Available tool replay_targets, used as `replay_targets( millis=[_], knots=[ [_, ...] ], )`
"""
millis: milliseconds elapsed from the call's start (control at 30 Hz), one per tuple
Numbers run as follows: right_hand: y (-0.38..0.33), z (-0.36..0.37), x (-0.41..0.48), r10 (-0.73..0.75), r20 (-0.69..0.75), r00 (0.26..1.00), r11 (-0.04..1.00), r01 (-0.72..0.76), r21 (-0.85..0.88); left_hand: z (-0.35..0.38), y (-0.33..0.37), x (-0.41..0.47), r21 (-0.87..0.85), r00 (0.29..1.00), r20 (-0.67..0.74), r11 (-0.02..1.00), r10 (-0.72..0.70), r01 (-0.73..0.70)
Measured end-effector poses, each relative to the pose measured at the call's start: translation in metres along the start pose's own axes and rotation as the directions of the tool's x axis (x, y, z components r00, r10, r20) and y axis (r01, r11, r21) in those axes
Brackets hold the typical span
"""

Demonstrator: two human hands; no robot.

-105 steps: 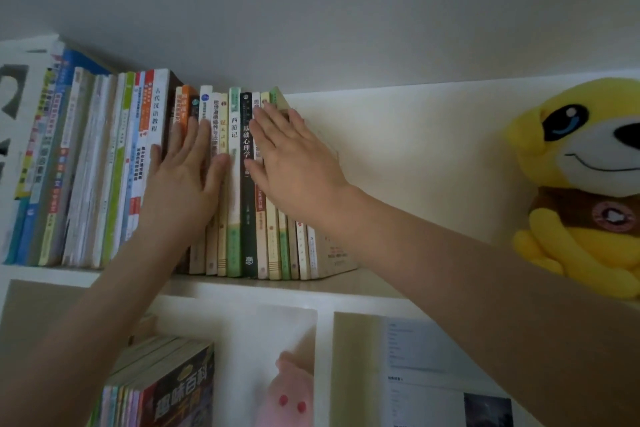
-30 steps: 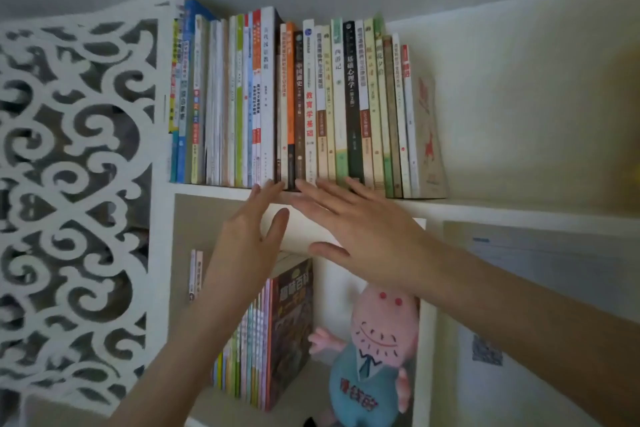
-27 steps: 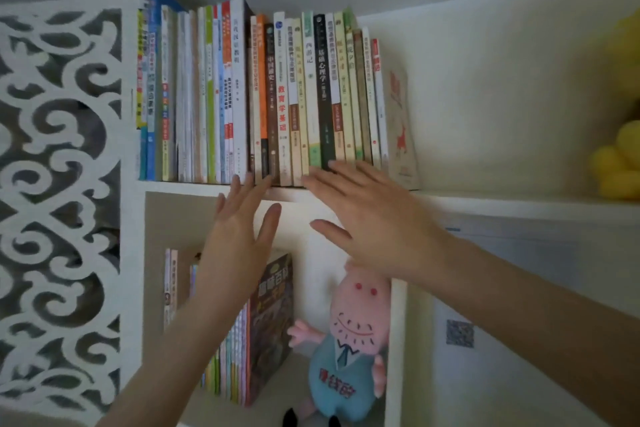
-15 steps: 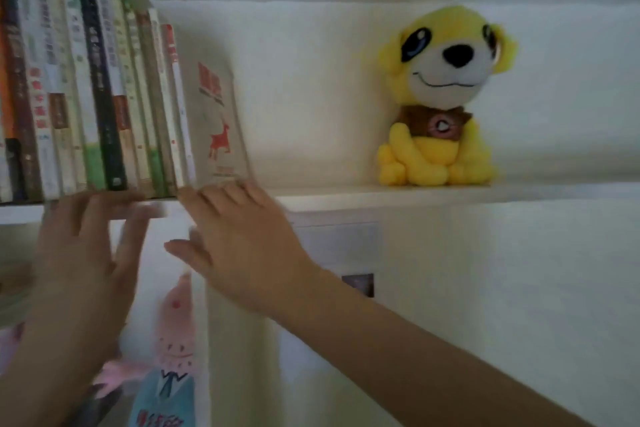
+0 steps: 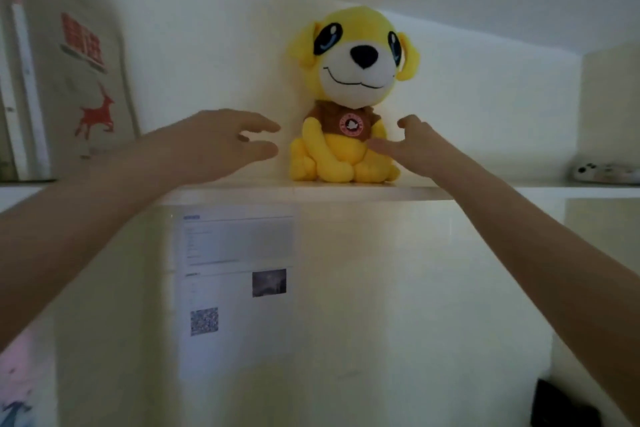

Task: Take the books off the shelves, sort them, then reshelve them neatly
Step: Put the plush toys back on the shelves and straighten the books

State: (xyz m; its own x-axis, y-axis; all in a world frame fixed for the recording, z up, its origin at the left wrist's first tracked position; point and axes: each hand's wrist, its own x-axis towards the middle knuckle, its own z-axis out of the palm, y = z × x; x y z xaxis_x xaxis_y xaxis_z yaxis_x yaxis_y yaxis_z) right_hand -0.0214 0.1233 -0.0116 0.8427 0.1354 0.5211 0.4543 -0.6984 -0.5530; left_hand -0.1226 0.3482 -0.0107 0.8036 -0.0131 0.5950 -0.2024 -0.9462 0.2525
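Reaching for the plush dog [image 5: 353,59] on the shelf [image 5: 311,192], we had both hands spread: left hand [image 5: 207,146] just beside it, right hand [image 5: 412,146] seemingly touching it. Books [image 5: 86,80] stood shelved far left, so nearly done, probably.

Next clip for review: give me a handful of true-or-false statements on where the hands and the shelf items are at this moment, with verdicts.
1. The yellow plush dog sits upright on the shelf. True.
2. A book with a red deer on its cover stands at the far left. True.
3. The left hand grips that book. False: it holds nothing, fingers spread just beside the plush dog.
4. Both hands are on one side of the plush dog. False: the right hand is on the opposite side from the left hand.
5. The sheet with a QR code hangs below the shelf. True.
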Motion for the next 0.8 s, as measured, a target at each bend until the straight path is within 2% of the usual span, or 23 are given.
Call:
replay_targets(
  millis=[33, 100, 200, 333, 500, 600, 667, 800],
  knots=[
    [0.005, -0.001, 0.004, 0.054, 0.074, 0.996, 0.998, -0.056, 0.023, 0.003, 0.011, 0.013, 0.048, 0.995, 0.103, 0.999, 0.01, -0.015],
    [0.01, 0.0, 0.007, 0.096, 0.161, 0.982, 0.995, -0.101, 0.023, 0.01, 0.022, 0.033, 0.046, 0.976, 0.22, 0.999, -0.002, -0.008],
    [0.012, 0.005, 0.008, 0.04, 0.109, 0.993, 0.999, -0.042, 0.016, 0.02, 0.021, 0.049, 0.084, 0.935, 0.35, 0.996, -0.058, 0.03],
    [0.018, 0.01, 0.007, -0.032, 0.06, 0.998, 0.999, 0.03, 0.039, 0.025, 0.011, 0.05, 0.064, 0.953, 0.296, 0.997, -0.07, 0.053],
    [0.018, 0.015, 0.01, -0.05, 0.063, 0.997, 0.999, 0.049, 0.017, 0.025, -0.004, 0.039, -0.004, 0.975, 0.217, 0.999, -0.051, 0.054],
    [0.021, 0.011, 0.008, -0.083, 0.005, 0.997, 0.997, 0.083, 0.002, 0.024, 0.0, 0.032, -0.028, 0.998, 0.007, 0.997, -0.069, 0.069],
    [0.025, 0.005, 0.003, -0.148, -0.064, 0.987, 0.988, 0.151, 0.043, 0.026, 0.009, 0.024, -0.124, 0.991, -0.134, 0.992, -0.01, -0.006],
    [0.032, 0.008, -0.034, -0.316, -0.158, 0.935, 0.927, 0.34, 0.158, 0.028, 0.031, -0.029, -0.19, 0.96, -0.256, 0.968, 0.113, -0.165]
  ],
)
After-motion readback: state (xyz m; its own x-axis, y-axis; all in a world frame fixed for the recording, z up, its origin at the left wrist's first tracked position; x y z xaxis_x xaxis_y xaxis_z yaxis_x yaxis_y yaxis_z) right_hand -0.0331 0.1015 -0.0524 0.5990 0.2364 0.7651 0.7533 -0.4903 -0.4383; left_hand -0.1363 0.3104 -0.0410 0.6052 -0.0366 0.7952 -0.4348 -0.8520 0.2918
